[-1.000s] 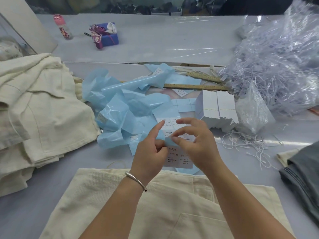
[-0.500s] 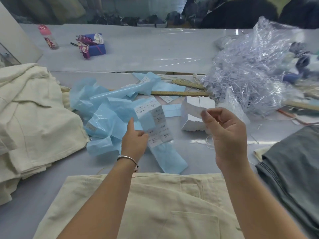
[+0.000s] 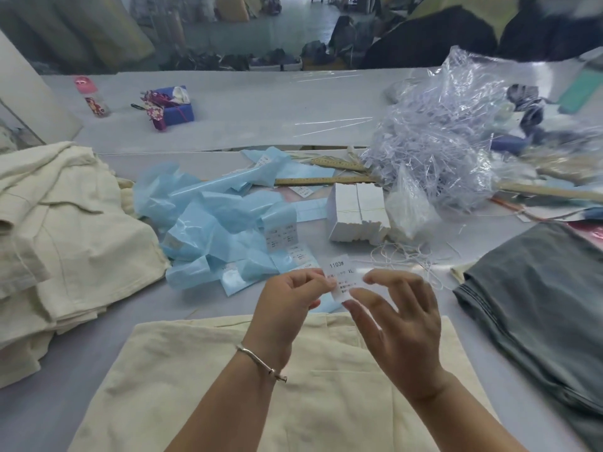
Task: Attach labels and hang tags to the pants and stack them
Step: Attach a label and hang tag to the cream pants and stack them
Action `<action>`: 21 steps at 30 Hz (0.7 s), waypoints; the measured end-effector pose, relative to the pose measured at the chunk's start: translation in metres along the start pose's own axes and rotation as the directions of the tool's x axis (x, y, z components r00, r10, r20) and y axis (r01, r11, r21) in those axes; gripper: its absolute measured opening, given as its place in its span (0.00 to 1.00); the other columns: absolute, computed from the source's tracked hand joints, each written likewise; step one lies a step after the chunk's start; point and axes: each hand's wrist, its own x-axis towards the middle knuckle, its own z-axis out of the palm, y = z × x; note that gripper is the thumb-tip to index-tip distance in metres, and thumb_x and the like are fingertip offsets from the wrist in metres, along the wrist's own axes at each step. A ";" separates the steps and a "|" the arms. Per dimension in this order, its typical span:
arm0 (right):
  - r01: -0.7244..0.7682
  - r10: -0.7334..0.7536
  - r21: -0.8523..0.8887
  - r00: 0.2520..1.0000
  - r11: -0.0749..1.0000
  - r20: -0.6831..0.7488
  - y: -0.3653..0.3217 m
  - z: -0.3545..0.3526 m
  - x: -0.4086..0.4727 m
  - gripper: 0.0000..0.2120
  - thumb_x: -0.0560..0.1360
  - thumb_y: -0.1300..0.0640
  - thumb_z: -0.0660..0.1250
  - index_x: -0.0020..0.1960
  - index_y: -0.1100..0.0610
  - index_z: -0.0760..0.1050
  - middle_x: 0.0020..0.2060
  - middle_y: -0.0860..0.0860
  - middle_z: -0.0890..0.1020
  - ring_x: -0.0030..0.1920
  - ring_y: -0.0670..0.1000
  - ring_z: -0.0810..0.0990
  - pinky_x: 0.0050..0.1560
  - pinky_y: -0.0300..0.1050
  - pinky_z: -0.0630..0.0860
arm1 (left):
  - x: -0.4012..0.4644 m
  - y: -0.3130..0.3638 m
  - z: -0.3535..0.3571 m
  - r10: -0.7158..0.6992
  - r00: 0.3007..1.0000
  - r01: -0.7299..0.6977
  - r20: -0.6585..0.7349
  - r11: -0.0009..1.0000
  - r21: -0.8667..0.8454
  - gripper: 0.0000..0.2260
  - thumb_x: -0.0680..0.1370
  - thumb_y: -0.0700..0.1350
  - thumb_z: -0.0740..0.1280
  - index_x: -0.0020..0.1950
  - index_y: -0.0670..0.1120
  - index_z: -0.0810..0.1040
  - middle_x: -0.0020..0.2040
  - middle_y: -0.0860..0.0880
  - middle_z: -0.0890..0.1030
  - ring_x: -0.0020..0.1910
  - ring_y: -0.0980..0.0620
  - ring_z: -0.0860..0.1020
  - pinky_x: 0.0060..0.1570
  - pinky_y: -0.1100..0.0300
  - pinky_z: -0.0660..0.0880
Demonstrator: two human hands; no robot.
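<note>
A folded pair of cream pants lies flat in front of me. Above its waist edge I hold a small white printed label reading 1103# XL. My left hand pinches the label's left side. My right hand pinches its lower right corner between thumb and forefinger, the other fingers spread. A sheet of more labels lies on the crumpled blue backing paper. A white block of hang tags stands behind, with loose white strings beside it.
A heap of cream pants fills the left side. Folded grey pants lie at the right. A clear bag of plastic strips and wooden rulers sit behind. A bottle and a blue box stand far back.
The label sheet left my left hand and now lies on the blue paper. Both hands came together over the pants' waist, and my left hand took hold of the peeled label.
</note>
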 end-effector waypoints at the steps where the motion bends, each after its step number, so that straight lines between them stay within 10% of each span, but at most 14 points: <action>1: -0.012 0.011 0.007 0.999 1.000 0.034 -0.001 -0.006 -0.005 0.04 0.74 0.57 0.73 0.45 0.58 0.82 0.46 0.56 0.82 0.46 0.58 0.78 0.45 0.52 0.73 | -0.004 -0.002 0.003 0.012 1.000 -0.012 0.008 0.999 0.050 0.08 0.72 0.38 0.72 0.33 0.45 0.83 0.51 0.48 0.84 0.46 0.55 0.79 0.53 0.57 0.74; 4: -0.215 0.191 0.189 0.972 0.958 0.133 -0.003 -0.023 -0.015 0.08 0.68 0.61 0.75 0.46 0.58 0.83 0.48 0.53 0.80 0.48 0.55 0.78 0.46 0.48 0.75 | -0.010 -0.013 0.013 0.037 0.999 -0.035 -0.020 0.994 0.103 0.06 0.73 0.38 0.72 0.37 0.44 0.81 0.50 0.51 0.83 0.41 0.62 0.79 0.44 0.67 0.74; 9: -0.789 0.641 0.517 0.590 0.331 0.491 0.012 -0.058 -0.021 0.12 0.68 0.60 0.77 0.47 0.45 0.84 0.54 0.44 0.78 0.51 0.47 0.80 0.48 0.38 0.76 | -0.017 -0.025 0.042 0.020 1.000 -0.021 0.008 0.995 0.097 0.03 0.75 0.38 0.70 0.42 0.44 0.79 0.40 0.55 0.84 0.40 0.58 0.79 0.44 0.63 0.75; 17: -0.851 0.719 0.477 0.189 -0.220 0.669 0.072 -0.081 -0.055 0.12 0.67 0.71 0.73 0.43 0.56 0.85 0.40 0.58 0.85 0.39 0.52 0.83 0.42 0.42 0.78 | -0.002 -0.055 0.107 -0.148 0.963 0.086 0.224 0.960 0.266 0.05 0.77 0.40 0.68 0.41 0.47 0.78 0.42 0.51 0.82 0.43 0.55 0.78 0.45 0.60 0.76; 21: -0.830 0.787 0.498 0.125 -0.251 0.605 0.104 -0.081 -0.064 0.12 0.67 0.74 0.71 0.42 0.59 0.85 0.37 0.56 0.86 0.35 0.47 0.82 0.35 0.34 0.76 | 0.028 -0.068 0.135 -0.204 0.965 0.140 0.164 0.931 0.337 0.03 0.78 0.44 0.67 0.48 0.47 0.80 0.47 0.52 0.83 0.45 0.55 0.81 0.40 0.62 0.77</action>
